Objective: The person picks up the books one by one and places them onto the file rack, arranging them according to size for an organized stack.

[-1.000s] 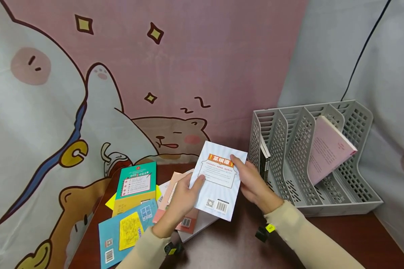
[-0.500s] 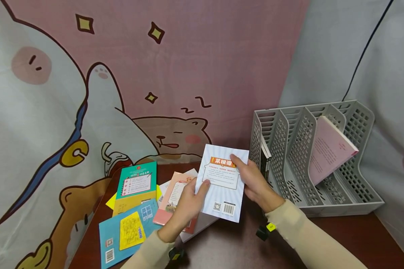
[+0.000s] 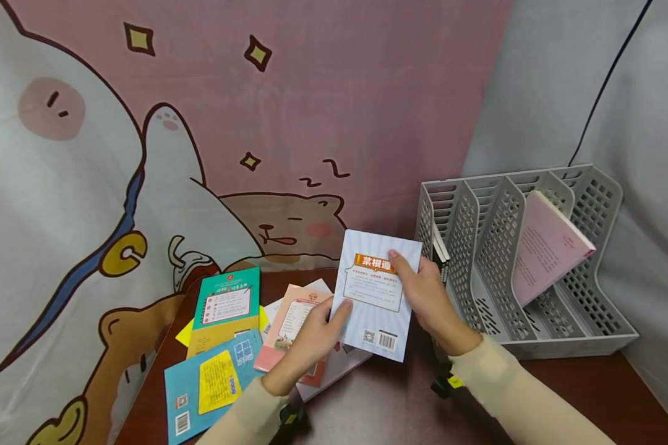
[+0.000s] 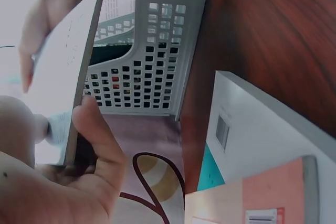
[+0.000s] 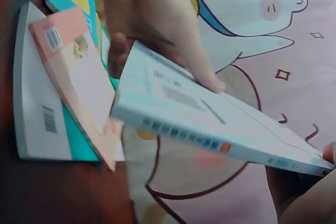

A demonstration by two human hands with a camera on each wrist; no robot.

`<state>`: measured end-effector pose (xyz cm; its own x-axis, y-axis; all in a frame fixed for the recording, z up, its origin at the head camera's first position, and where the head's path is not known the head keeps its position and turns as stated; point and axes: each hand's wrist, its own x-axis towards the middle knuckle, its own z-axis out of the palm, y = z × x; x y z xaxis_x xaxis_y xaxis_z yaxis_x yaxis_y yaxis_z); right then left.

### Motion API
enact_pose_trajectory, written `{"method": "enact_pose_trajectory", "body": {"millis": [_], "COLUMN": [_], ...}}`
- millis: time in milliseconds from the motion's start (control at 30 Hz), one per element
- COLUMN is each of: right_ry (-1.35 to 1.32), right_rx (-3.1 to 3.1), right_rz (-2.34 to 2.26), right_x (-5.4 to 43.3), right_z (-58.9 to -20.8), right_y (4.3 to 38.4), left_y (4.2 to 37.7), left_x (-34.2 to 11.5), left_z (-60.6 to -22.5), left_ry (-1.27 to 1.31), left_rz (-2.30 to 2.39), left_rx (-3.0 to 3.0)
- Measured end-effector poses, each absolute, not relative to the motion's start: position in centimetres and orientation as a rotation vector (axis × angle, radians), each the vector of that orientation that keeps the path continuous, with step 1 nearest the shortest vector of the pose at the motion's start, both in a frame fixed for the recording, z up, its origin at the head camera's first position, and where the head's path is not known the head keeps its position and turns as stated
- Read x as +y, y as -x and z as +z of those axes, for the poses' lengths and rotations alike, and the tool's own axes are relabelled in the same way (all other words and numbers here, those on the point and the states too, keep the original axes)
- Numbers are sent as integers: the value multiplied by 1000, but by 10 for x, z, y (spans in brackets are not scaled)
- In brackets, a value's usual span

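A pale blue-and-white book (image 3: 372, 327) with an orange title banner is held up over the table, tilted slightly, its barcode at the lower right. My left hand (image 3: 310, 337) pinches its left edge, thumb on the cover and fingers behind. At the opposite edge my right hand (image 3: 431, 300) grips it, thumb lying over the banner. The left wrist view shows the book (image 4: 63, 72) edge-on between both hands. From the right wrist view the printed spine of the book (image 5: 184, 135) shows, and the left hand (image 5: 157, 19) reaches across it.
A grey slotted file rack (image 3: 568, 349) stands at the right; a pink book (image 3: 551, 247) leans in it and dark-spined books (image 3: 440, 247) fill its left slot. Left on the table lie a salmon book (image 3: 275, 346), a white book (image 3: 334, 374), a green-and-yellow book (image 3: 228, 303) and a blue book (image 3: 186, 383).
Both hands have shifted a little to the right, carrying the blue-and-white book with them. More of the salmon book shows now. The rack and the other books stay put.
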<state>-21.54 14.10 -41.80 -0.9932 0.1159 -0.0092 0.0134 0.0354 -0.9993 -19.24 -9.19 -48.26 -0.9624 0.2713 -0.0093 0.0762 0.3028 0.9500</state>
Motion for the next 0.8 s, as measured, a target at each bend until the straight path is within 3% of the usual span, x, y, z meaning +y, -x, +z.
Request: {"method": "enact_pose_trajectory", "body": {"millis": [400,800], "right_ry": [-78,-141], "right_rx": [-2062,-2143], "right_rz": [1821,1659], "right_x": [181,226], "right_z": [-377,-379], "right_y": [193,172], "left_y": [196,199], "left_x": [-89,-77], "left_z": [-490,-492], "left_ry": [-440,-457], "left_rz": [1671,1655], "left_rx": [2352,2364]}}
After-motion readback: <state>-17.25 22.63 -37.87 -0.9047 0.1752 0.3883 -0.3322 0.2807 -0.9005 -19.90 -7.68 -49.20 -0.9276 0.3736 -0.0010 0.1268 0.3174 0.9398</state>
